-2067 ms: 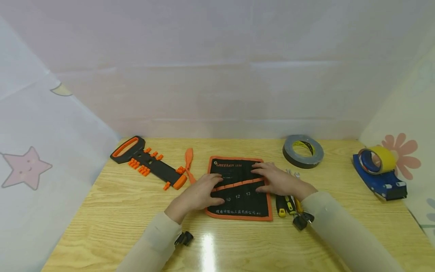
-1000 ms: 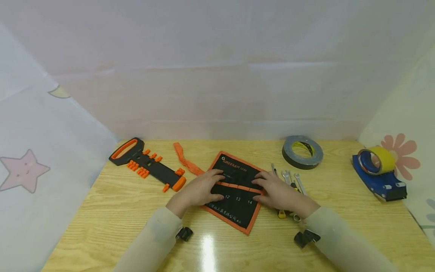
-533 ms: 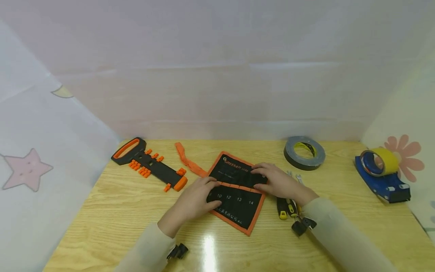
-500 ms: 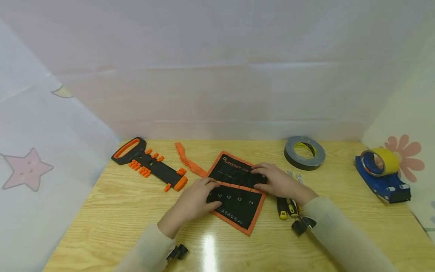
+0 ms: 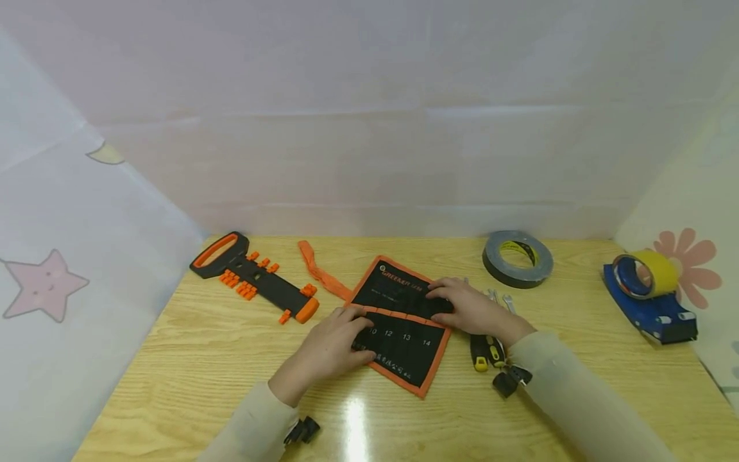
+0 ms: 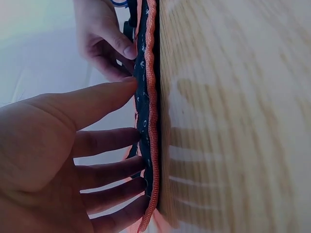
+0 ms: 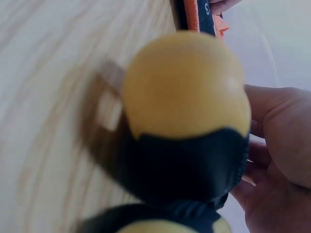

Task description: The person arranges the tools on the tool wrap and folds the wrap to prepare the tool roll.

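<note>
A black fabric tool pouch [image 5: 401,356] with orange edging and numbered pockets lies flat and askew on the table. Its orange strap [image 5: 324,277] trails to the upper left. My left hand [image 5: 326,346] rests at the pouch's left edge, and in the left wrist view its extended fingertips touch the fabric. Over the pouch's upper right edge lie the fingers of my right hand [image 5: 476,311], loosely bent. Under the right wrist sit screwdrivers with black-and-yellow handles [image 5: 480,354] and wrenches [image 5: 509,303], partly hidden. A yellow-and-black handle end [image 7: 187,92] fills the right wrist view.
Left of the pouch is a black bar with an orange handle and clips [image 5: 268,285]. A grey tape roll [image 5: 534,273] lies behind the right hand. At the far right stands a blue tape dispenser [image 5: 646,317] with yellow tape [image 5: 664,273]. Draped walls surround the wooden table [image 5: 190,366].
The pouch has turned clockwise from nearly square-on, and its strap end has swung left. Then my left hand has slid slightly down and left along it. My right hand has shifted slightly.
</note>
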Available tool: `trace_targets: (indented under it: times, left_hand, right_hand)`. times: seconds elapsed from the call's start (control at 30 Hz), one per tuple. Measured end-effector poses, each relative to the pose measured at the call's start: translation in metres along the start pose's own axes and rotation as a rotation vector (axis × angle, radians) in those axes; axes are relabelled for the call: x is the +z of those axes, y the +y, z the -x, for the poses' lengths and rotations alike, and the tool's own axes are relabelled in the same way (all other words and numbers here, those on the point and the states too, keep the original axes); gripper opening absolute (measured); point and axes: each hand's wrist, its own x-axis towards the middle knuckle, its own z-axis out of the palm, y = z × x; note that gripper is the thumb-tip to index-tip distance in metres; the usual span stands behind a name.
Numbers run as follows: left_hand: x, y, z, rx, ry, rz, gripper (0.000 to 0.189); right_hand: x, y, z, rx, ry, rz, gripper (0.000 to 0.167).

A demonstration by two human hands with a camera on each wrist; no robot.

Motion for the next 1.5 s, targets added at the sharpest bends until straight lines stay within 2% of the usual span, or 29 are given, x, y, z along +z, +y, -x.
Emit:
trace_targets:
  times: [0.23,0.57,0.93,1.17,1.4,1.5]
  left_hand:
    - [-0.001,-0.003,-0.006,-0.014,-0.01,-0.015,0.053]
    - [-0.005,-0.01,-0.02,-0.052,-0.041,-0.016,0.057]
    - [-0.009,-0.012,-0.033,-0.041,-0.076,-0.018,0.065]
    - [-0.008,-0.017,-0.039,0.003,-0.085,-0.032,0.065]
    - [-0.005,-0.02,-0.042,0.021,-0.102,-0.033,0.062]
    - [-0.003,-0.021,-0.04,0.042,-0.084,-0.05,0.062]
  right_hand:
    - [0.002,0.001,0.005,-0.007,0.01,-0.002,0.043]
    - [0.012,-0.003,0.022,-0.067,0.08,0.044,0.037]
    - [0.02,-0.014,0.035,-0.071,0.153,0.111,0.03]
    - [0.026,-0.023,0.042,-0.104,0.202,0.147,0.027]
    - [0.029,-0.027,0.045,-0.077,0.185,0.118,0.025]
    - [0.026,-0.025,0.044,-0.056,0.177,0.088,0.025]
